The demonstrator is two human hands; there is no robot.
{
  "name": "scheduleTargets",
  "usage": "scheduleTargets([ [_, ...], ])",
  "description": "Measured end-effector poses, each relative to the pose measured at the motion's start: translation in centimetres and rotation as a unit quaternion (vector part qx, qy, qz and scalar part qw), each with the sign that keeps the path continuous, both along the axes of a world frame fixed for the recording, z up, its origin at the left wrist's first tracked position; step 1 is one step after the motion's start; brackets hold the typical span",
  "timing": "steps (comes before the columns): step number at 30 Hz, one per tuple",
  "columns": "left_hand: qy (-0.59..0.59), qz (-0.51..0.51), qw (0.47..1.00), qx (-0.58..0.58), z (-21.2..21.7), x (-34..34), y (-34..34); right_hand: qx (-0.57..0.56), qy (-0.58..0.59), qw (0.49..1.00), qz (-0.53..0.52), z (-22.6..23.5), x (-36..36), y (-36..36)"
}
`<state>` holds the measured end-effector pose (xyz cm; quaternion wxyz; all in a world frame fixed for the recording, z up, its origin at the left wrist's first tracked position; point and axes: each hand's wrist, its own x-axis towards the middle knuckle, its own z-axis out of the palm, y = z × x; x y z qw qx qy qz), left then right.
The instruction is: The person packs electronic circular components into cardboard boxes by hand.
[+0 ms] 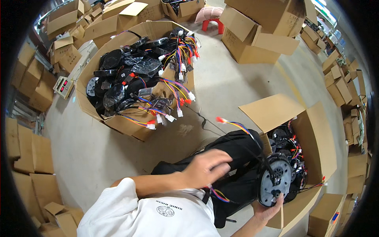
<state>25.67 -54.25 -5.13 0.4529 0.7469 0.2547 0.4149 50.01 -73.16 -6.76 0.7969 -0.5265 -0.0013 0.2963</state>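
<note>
My right hand (268, 211) grips the lower edge of a round black unit with a grey, hole-dotted face (278, 175). A dark cable runs from this unit up across my leg, where a bundle of coloured wires (241, 125) ends in a red connector. My left hand (208, 168) hovers over my lap, slightly blurred, thumb and fingers loosely apart, with nothing visible in it. Below it, a short loop of coloured wires (219, 195) lies against my dark trousers. An open carton (321, 146) beside my right leg holds several similar units (281, 134) with wires and connectors.
A large open carton (89, 104) at front left is heaped with black round units (146, 66), wires hanging over its rim. Behind stand a red stool (213, 25) with a cushion and more cartons (252, 47). A device with a red display (63, 87) sits at left.
</note>
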Motion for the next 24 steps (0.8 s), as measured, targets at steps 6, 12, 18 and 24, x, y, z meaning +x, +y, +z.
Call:
scheduleTargets([
  [6, 0.083, 0.330, 0.938, 0.061, -1.4, -8.1, 6.4, -0.069, -0.023, 0.996, -0.059, -0.4, -1.3, -2.4],
  [12, 0.262, 0.375, 0.824, 0.336, 3.1, -13.4, 14.0, -0.033, 0.004, 0.999, -0.019, -0.9, -0.1, -4.0],
  [18, 0.485, 0.067, 0.861, 0.141, 3.5, -15.9, 20.3, -0.013, -0.038, 0.999, -0.012, -0.1, 0.6, -4.4],
  [24, 0.459, -0.086, 0.879, -0.096, 7.9, -14.5, 22.0, -0.059, -0.099, 0.993, -0.013, 2.3, -0.9, -3.5],
])
